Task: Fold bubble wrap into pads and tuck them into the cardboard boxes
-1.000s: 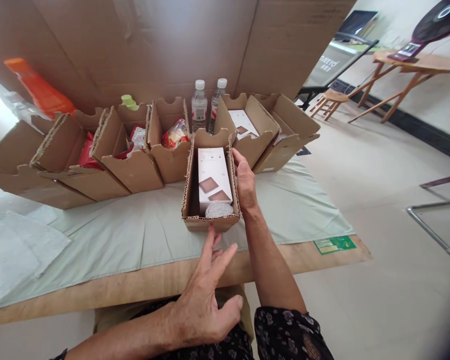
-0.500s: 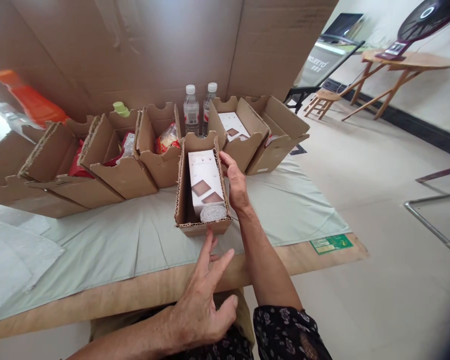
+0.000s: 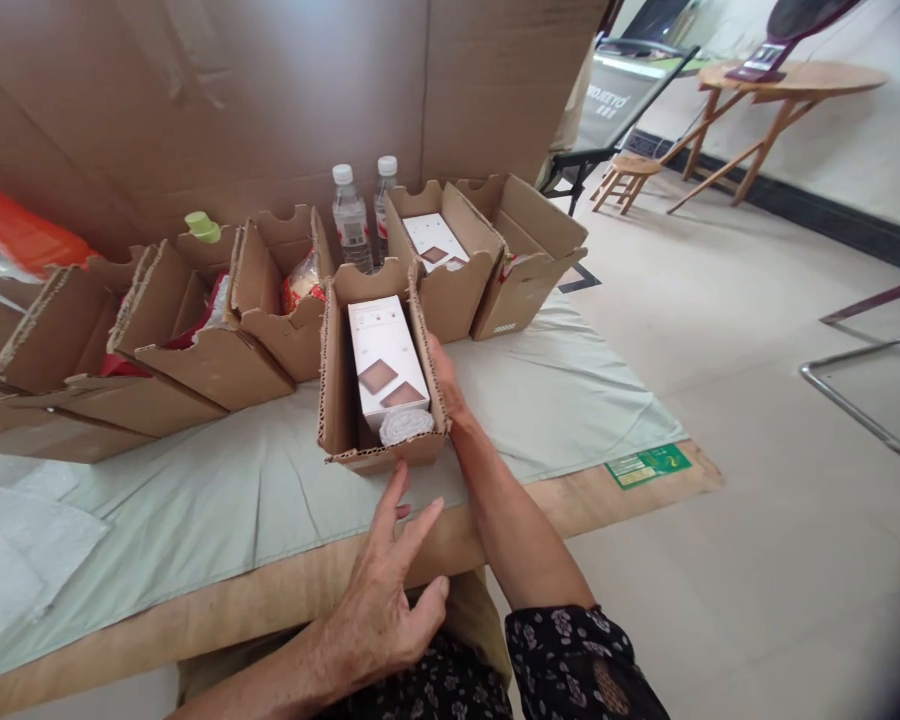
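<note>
In front of me a cardboard bin (image 3: 337, 370) stands on the cloth, pulled out from the row. Inside it lie a white box (image 3: 386, 345) with brown diamond shapes and a clear rolled-up plastic piece (image 3: 406, 426). My left hand (image 3: 382, 590) holds nothing, its fingers spread, the index fingertip at the bin's front wall. Along the bin's right side is my right hand (image 3: 445, 380), stretched out flat against the outer wall. Its fingertips are partly hidden by that wall.
Several cardboard bins (image 3: 195, 360) line up behind, some with red packages. Two water bottles (image 3: 352, 225) stand at the back before a tall cardboard panel (image 3: 307, 90). A clear plastic sheet (image 3: 22, 560) lies left. The wooden table edge (image 3: 255, 590) runs near me.
The view has shifted, so the bins appear further left. My right hand has slid lower along the bin's side, and its fingers are now more hidden. My left hand keeps its spread shape.
</note>
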